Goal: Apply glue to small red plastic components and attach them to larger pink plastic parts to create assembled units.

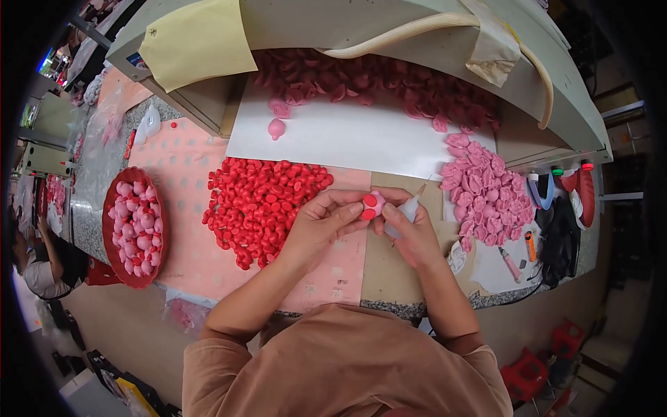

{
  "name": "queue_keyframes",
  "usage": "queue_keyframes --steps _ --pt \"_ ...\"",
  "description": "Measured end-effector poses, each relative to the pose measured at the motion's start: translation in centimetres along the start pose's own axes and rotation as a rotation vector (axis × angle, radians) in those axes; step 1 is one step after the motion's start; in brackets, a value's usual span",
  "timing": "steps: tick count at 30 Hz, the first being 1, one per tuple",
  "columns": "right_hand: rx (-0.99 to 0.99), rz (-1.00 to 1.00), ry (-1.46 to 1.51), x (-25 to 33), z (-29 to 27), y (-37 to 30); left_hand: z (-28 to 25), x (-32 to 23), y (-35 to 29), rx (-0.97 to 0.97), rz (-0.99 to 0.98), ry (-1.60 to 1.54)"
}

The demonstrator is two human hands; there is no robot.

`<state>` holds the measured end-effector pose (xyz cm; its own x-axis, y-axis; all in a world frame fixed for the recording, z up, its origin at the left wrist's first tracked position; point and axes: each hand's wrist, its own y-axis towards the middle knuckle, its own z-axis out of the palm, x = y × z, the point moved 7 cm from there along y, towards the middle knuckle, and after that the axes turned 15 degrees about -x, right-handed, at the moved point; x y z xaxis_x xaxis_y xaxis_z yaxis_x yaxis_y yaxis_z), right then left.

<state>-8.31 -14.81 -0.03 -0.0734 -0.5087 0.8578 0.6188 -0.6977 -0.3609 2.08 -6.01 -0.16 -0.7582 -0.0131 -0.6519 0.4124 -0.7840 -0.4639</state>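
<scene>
Over the middle of the table, my left hand (325, 221) pinches a small rounded pink toy piece (379, 199) with two red oval parts (369, 201) on its face. My right hand (421, 240) is closed around a small whitish squeeze bottle (403, 217) with a thin tip pointing up and away. Its fingertips meet the right side of the pink piece. Left of my hands lies a big heap of glossy red plastic parts (267, 208). A pile of pink shell-like parts (486, 191) sits to the right.
A red scalloped tray (111, 240) of pink-and-red pieces stands at the left. Ahead, a grey machine hood (417, 45) arches over a white board (313, 142) and more pink parts (375, 76). An orange cutter (531, 246) and pink tube (511, 265) lie right. Another person (45, 267) is far left.
</scene>
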Motion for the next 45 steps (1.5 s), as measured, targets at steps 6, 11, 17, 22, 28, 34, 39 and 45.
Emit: queue_keyframes --steps 6,11,17,22,28,34,39,45 --pt "-0.056 -0.018 -0.144 0.8 -0.3 0.1 -0.4 0.3 0.5 -0.017 0.026 0.119" --pt "0.002 -0.021 -0.234 0.9 -0.8 0.1 0.0 -0.1 0.4 0.005 0.013 0.198" --pt "0.073 -0.058 -0.29 1.3 -0.6 -0.3 0.1 -0.5 0.3 0.054 0.026 0.285" --pt "0.078 -0.023 -0.286 0.9 -0.8 -0.2 -0.1 -0.2 0.6 0.123 0.023 0.31" --pt "0.081 -0.012 -0.263 0.6 -1.0 0.0 0.3 -0.6 0.4 0.103 0.012 0.348" --pt "0.091 -0.011 -0.288 0.4 -1.1 0.0 -0.2 -0.1 0.6 0.087 0.044 0.395" --pt "0.084 -0.01 -0.317 0.3 -1.3 0.1 0.0 -0.2 0.6 0.094 0.025 0.384" --pt "0.085 0.003 -0.321 0.4 -1.0 0.0 -0.1 -0.2 0.5 0.095 0.027 0.378"
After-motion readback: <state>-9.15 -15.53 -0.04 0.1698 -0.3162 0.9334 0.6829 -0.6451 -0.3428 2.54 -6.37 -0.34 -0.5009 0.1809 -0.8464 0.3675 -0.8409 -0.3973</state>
